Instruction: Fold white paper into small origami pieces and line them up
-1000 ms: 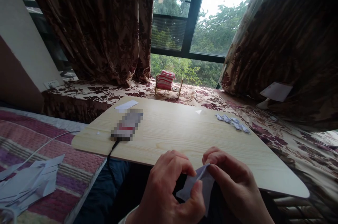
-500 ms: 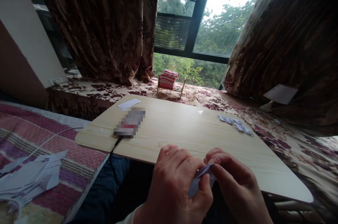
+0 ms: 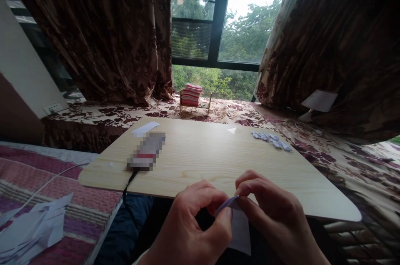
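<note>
Compared with half a second ago, more of the white paper (image 3: 240, 229) shows: its lower part now hangs down between the hands, where the back of the left hand (image 3: 193, 219) covered much of it. The upper edge now stands as a narrow, curled fold, so, as I judge it, the work is on that edge and the piece is not yet finished.

The left hand pinches the fold near its left end, thumb on the near side and fingers behind. The right hand (image 3: 275, 211) nips the fold's right tip between thumb and fingertips (the exact contact is partly hidden by the knuckles). The paper thus lies between the two hands, held by both, in front of the near edge of the table (image 3: 193, 156) and not resting on it.

The things on the table keep their places; only the view has swung a little. At the far right sits a cluster of small folded paper pieces (image 3: 271, 140), with a white triangle (image 3: 231, 130) to their left. At the far left lies a paper strip (image 3: 145, 128), just beyond a pixelated object (image 3: 146, 152). Loose paper sheets (image 3: 40, 227) lie on the bed at the near left, well apart from the hands.
</note>
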Demonstrator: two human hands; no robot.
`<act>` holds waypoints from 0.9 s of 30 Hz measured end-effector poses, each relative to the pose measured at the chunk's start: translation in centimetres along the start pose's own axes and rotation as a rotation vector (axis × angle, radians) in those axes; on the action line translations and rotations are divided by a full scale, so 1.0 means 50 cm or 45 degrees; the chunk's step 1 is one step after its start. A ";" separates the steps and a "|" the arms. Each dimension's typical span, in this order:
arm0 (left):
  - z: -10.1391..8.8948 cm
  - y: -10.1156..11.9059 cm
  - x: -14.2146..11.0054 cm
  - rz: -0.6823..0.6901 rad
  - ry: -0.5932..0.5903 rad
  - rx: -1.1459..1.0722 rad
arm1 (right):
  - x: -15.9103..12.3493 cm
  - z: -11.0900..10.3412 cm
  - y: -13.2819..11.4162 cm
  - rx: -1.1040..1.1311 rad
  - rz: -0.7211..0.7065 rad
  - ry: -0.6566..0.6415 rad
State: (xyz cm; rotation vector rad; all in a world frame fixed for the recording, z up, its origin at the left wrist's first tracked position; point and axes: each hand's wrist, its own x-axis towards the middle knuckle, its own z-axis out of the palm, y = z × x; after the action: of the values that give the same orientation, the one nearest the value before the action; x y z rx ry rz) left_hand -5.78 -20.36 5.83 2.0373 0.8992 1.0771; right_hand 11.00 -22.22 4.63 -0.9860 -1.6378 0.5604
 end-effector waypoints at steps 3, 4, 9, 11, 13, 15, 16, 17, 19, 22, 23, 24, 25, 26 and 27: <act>-0.002 0.002 0.005 0.019 -0.011 -0.065 | 0.001 -0.003 -0.005 -0.026 -0.026 -0.030; -0.002 0.003 0.006 0.018 -0.017 -0.081 | 0.000 -0.004 -0.006 -0.026 -0.028 -0.034; 0.006 0.003 0.004 0.039 0.012 -0.081 | -0.006 -0.006 -0.001 -0.015 -0.025 -0.066; 0.013 -0.002 -0.002 0.078 0.128 -0.081 | -0.010 -0.007 0.003 -0.023 -0.013 -0.064; 0.022 -0.008 -0.008 0.114 0.210 -0.103 | -0.015 -0.007 0.007 -0.042 -0.010 -0.044; 0.030 -0.013 -0.013 0.144 0.235 -0.108 | -0.020 -0.008 0.008 -0.064 -0.029 -0.014; 0.033 -0.014 -0.014 0.159 0.246 -0.094 | -0.022 -0.009 0.007 -0.073 -0.043 0.001; 0.035 -0.013 -0.014 0.175 0.269 -0.069 | -0.024 -0.009 0.005 -0.082 -0.061 0.015; 0.038 -0.010 -0.011 0.206 0.342 -0.014 | -0.025 -0.008 0.000 -0.105 -0.082 0.026; 0.037 -0.004 -0.006 0.215 0.376 -0.018 | -0.024 -0.007 -0.007 -0.146 -0.107 0.012; 0.037 -0.002 -0.005 0.200 0.348 -0.045 | -0.024 -0.007 -0.007 -0.159 -0.110 0.006; 0.036 -0.002 -0.004 0.179 0.316 -0.077 | -0.025 -0.008 -0.006 -0.171 -0.114 0.015; 0.035 -0.003 -0.003 0.154 0.290 -0.111 | -0.027 -0.008 -0.004 -0.185 -0.117 0.037; 0.035 -0.004 -0.003 0.128 0.273 -0.143 | -0.029 -0.009 -0.001 -0.204 -0.111 0.065; 0.034 -0.006 -0.004 0.102 0.266 -0.170 | -0.032 -0.011 0.002 -0.224 -0.099 0.098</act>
State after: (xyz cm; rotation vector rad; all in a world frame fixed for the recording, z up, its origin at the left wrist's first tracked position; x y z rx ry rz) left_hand -4.48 -20.73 4.77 1.8897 0.8290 1.3764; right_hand 11.63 -23.58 3.84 -1.0538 -1.6699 0.3259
